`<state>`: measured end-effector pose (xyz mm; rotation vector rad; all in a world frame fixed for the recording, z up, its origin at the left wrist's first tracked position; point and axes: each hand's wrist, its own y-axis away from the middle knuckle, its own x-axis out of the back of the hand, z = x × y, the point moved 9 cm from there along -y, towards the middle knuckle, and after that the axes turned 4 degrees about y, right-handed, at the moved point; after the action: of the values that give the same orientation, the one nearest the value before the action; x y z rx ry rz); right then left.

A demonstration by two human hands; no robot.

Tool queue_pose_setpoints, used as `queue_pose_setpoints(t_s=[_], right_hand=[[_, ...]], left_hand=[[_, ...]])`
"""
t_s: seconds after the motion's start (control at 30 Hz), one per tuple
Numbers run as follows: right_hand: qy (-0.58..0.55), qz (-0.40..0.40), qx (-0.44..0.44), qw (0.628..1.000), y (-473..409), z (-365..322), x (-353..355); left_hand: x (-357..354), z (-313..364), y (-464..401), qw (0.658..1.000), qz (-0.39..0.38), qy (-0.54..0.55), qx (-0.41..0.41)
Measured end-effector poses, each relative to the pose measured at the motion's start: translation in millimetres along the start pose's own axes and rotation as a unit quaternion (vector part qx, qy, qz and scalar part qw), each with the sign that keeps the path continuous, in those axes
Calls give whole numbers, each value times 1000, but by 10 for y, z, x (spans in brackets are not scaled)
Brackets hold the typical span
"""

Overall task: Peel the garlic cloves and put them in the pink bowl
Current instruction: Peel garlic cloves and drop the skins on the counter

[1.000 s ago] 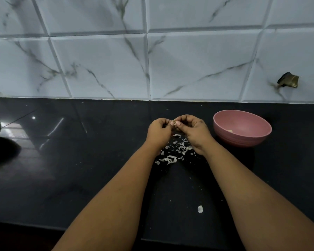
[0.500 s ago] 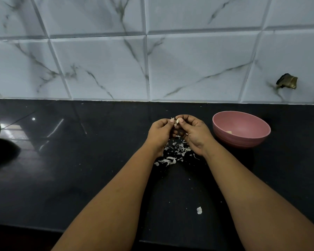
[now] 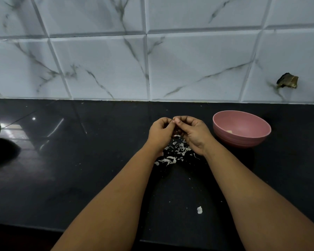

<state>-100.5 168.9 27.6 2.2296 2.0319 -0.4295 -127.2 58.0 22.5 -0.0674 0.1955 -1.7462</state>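
Scrap: one white bit of skin (image 3: 199, 210) lies alone near us on the dark counter (image 3: 80, 178).
Peels: our pile of skins (image 3: 174, 153) sits under our hands, so they drop straight down.
Hands: our left hand (image 3: 160, 134) and right hand (image 3: 193, 132) touch at the fingertips, pinching something tiny; we cannot see the clove.
Bowl: the pink bowl (image 3: 241, 140) waits just right of our hands, with a pale piece inside.

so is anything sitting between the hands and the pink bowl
Nothing visible. The black countertop between the right hand and the round pink bowl is bare. The papery white garlic peels lie below the hands, off that path.
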Motion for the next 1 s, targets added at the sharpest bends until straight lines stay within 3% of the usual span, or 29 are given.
queue_pose_setpoints(t_s=[0.2,0.43,0.6,1.0], right_hand=[[7,3,-1,1000,3,-3,25],[9,29,-3,1000,-25,12,59],[7,31,-12,999,-28,32,58],[98,93,17,991,-77,18,197]], left_hand=[[39,55,23,999,14,-28,-17],[72,32,50,999,31,-33,29],[83,80,59,989,25,-148,-6],[150,105,-9,974,44,-209,-73]])
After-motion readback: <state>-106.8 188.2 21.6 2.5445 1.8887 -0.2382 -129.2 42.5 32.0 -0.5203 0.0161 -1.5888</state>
